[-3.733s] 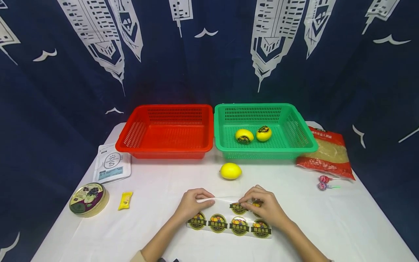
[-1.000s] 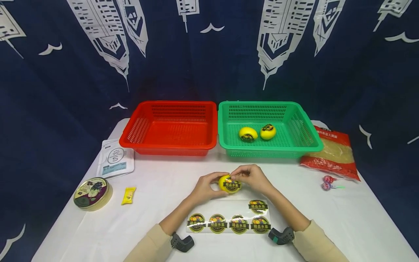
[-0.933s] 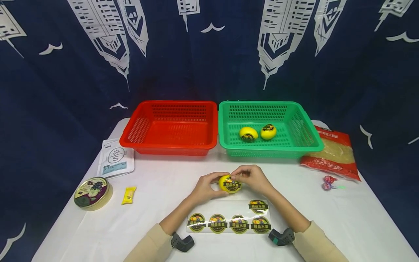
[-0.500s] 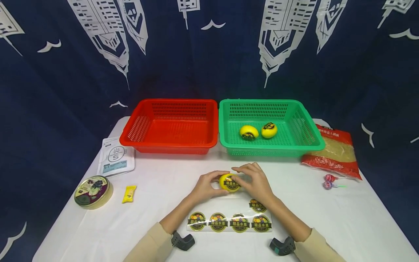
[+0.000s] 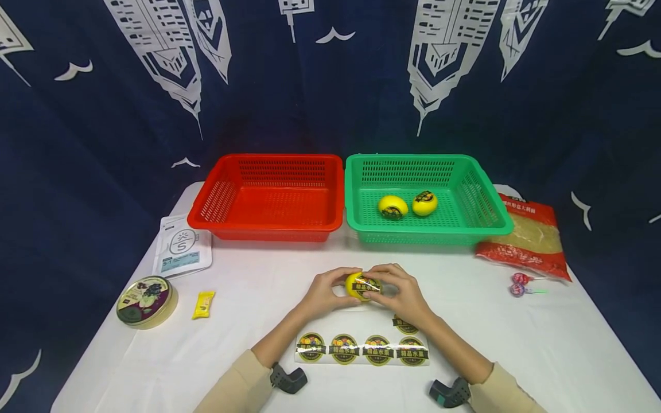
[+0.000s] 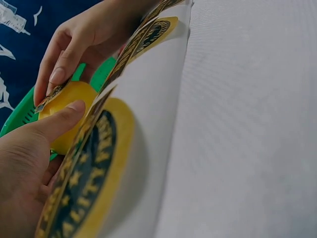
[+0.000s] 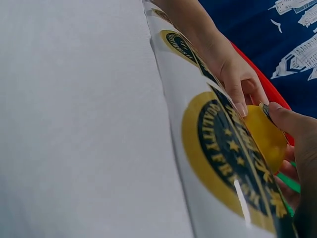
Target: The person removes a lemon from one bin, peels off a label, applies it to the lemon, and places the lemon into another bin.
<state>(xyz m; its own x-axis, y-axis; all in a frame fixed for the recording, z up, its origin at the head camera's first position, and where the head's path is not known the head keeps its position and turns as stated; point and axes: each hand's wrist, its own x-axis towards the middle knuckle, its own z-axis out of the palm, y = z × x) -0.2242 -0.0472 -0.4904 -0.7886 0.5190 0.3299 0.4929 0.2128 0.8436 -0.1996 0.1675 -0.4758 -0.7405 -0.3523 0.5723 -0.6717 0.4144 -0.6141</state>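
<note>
My left hand holds a yellow lemon from its left side, the thumb low and the fingers at the top. A black and gold round label lies across the lemon's near face. My right hand grips the lemon's right side, thumb against the label and fingers over the top. In the left wrist view, a label edge stands off the lemon by the right fingers. Just below the hands lies a clear sticker sheet with several of these labels; the right hand partly covers its upper one.
Two labelled lemons lie in the green basket, beside a red basket. At left are a white pouch, a round tin and a yellow wrapped sweet. Right: a red pasta bag, two lollipops.
Earlier both hands held the sticker sheet, and the lemon lay bare beyond it. One label has moved from sheet to lemon. Lately the right hand went from pinching the label's top to gripping the lemon's side.
</note>
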